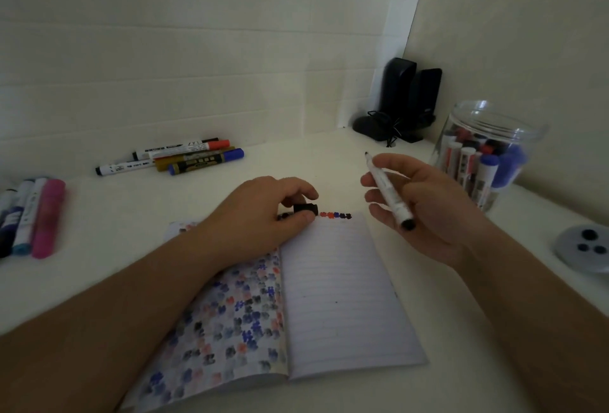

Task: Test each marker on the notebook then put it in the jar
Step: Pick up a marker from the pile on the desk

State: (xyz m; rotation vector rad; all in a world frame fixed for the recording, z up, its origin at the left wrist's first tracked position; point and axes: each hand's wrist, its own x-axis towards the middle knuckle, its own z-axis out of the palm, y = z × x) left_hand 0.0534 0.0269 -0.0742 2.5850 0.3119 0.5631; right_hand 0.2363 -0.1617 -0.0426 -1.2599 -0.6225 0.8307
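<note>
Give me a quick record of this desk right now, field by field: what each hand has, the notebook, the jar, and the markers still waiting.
left hand: pinches black cap, rests on notebook
right hand: holds uncapped white marker, tip up, above the desk
notebook: open, row of test marks along top of lined page
jar: open, markers inside
waiting markers: group at back, group at left edge

Dim white desk (296, 162) meets pale corner walls (197, 50).

White table (329, 162) with notebook (346, 297), loose markers (184, 157), jar (487, 152), lid (581, 248), black speakers (408, 99).
</note>
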